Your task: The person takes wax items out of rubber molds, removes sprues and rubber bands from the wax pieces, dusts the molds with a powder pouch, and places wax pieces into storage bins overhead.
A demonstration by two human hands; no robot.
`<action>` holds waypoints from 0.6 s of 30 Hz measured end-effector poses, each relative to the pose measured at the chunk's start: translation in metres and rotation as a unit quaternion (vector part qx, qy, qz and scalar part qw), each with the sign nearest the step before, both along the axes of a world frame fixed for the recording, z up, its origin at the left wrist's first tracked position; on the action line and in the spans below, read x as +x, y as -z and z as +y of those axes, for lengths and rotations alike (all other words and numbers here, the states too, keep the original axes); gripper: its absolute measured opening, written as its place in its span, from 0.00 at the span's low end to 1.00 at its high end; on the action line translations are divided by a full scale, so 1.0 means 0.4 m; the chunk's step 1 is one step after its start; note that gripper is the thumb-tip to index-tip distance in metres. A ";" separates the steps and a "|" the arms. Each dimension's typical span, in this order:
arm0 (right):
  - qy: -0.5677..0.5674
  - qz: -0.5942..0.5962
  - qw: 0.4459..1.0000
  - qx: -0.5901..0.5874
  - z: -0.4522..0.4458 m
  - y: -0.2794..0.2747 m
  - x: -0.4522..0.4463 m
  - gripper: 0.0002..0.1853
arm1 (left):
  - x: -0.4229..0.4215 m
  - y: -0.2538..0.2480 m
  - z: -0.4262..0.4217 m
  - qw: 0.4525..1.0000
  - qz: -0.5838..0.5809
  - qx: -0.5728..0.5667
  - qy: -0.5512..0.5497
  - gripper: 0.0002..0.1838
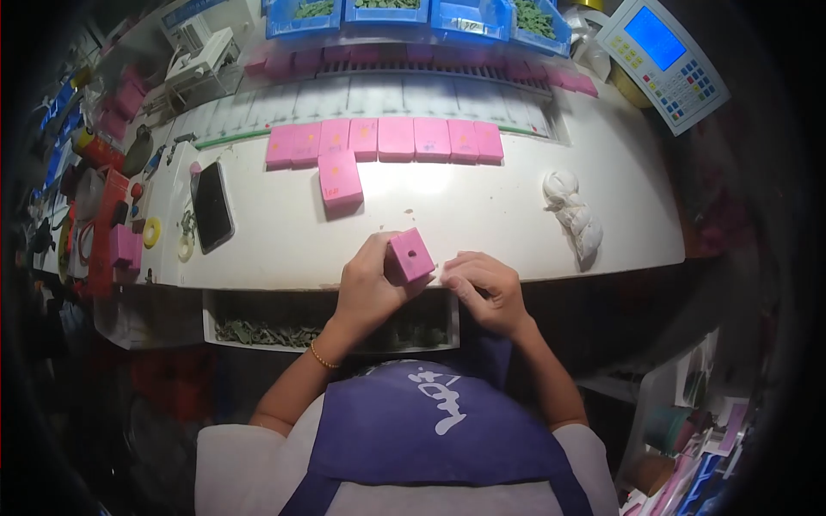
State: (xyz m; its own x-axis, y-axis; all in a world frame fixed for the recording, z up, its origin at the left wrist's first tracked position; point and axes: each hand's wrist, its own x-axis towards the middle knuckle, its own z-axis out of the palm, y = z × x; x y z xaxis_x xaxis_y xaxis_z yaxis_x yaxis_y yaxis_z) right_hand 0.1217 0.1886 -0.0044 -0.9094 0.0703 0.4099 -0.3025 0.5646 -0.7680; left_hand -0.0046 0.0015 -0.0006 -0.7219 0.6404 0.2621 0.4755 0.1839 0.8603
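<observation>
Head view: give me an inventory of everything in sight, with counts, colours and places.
Pink blocks: eight, in a row across the table
Front block: one, pink, before the row's left part
Held block: one, pink, holed, in the left hand
Table: one, white, centre
Phone: one, dark, table's left
Bundle: one, white, table's right
Bins: four, blue, far edge, green pieces inside
Keypad: one, white, blue screen, far right
Drawer: one, white, below the near edge, green pieces inside
Side clutter: mixed, too blurred to count
Apron: one, purple, on the person
Bracelet: one, gold, left wrist
Hands: two, bare; right hand beside the held block
</observation>
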 end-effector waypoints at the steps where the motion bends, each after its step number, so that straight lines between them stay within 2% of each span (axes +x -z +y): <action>1: 0.041 0.010 0.999 0.002 -0.027 -0.026 0.000 0.13 | -0.001 -0.007 0.004 1.000 0.008 0.001 -0.002 0.28; 3: 0.126 0.032 0.992 0.008 -0.093 -0.093 -0.014 0.19 | -0.002 -0.007 0.009 1.000 0.019 0.000 -0.005 0.26; 4: 0.113 0.063 0.990 0.054 -0.104 -0.099 -0.029 0.28 | -0.002 -0.004 0.010 1.000 0.022 -0.002 -0.006 0.26; 7: 0.101 0.025 0.990 0.097 -0.120 -0.107 -0.055 0.29 | 0.001 0.003 0.012 0.999 0.036 0.003 -0.017 0.25; 8: 0.087 0.058 0.988 0.115 -0.113 -0.101 -0.066 0.31 | 0.000 0.003 0.011 0.999 0.042 0.006 -0.023 0.25; 10: 0.078 0.045 0.987 0.134 -0.111 -0.113 -0.067 0.32 | -0.001 0.005 0.012 0.999 0.039 0.016 -0.027 0.25; 14: 0.071 -0.006 0.983 0.170 -0.126 -0.130 -0.064 0.33 | 0.003 0.004 0.010 0.999 0.037 0.017 -0.032 0.24; 18: 0.092 -0.041 0.983 0.152 -0.147 -0.126 -0.067 0.32 | 0.001 0.007 0.010 0.998 0.040 0.030 -0.027 0.24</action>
